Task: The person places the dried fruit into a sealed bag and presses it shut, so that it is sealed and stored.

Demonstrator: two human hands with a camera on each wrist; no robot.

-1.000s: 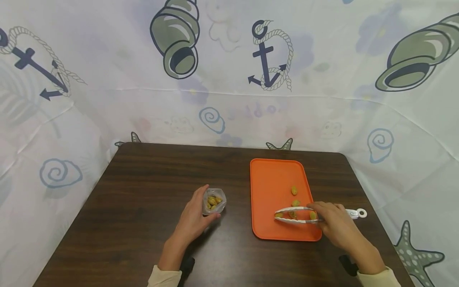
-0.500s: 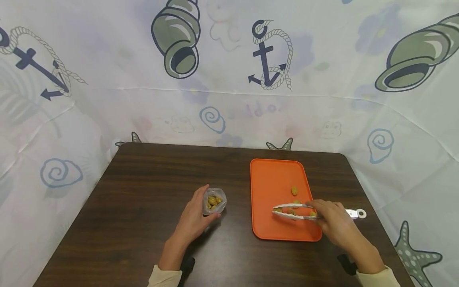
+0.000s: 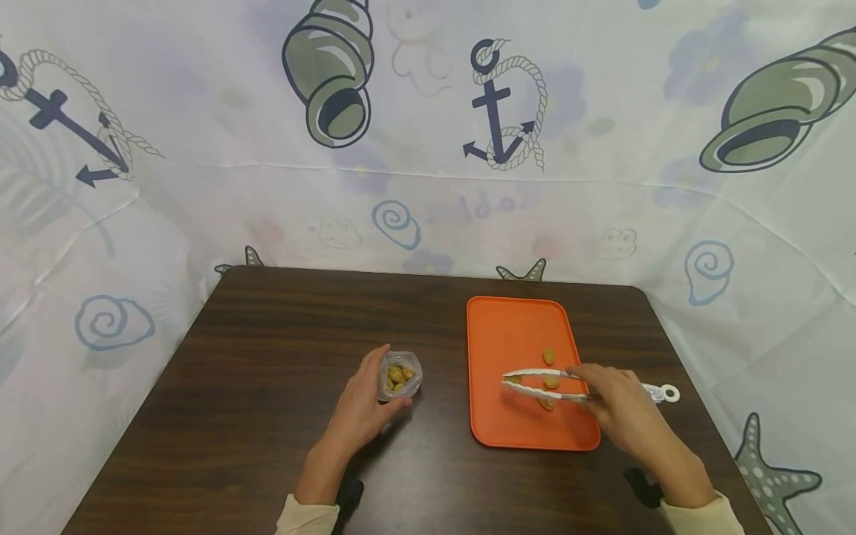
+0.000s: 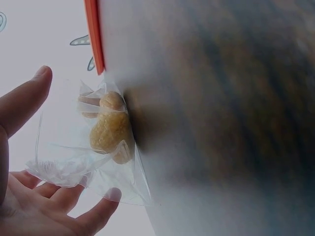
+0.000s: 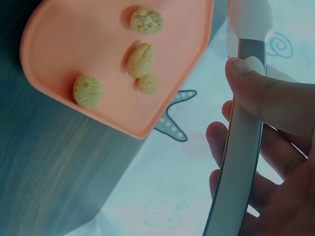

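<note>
White tongs [image 5: 242, 152] crosswise over orange tray [image 3: 515, 327], tips [image 3: 511, 373] leftward

A dark brown, wood-grained table [image 3: 281, 357] with rounded far corners carries two things directly. An orange rectangular tray [image 3: 511, 331] lies flat towards the right edge, its far end short of the table's far edge. A clear plastic bag [image 3: 417, 370] stands, mouth up, roughly midway between the left and right edges.
</note>
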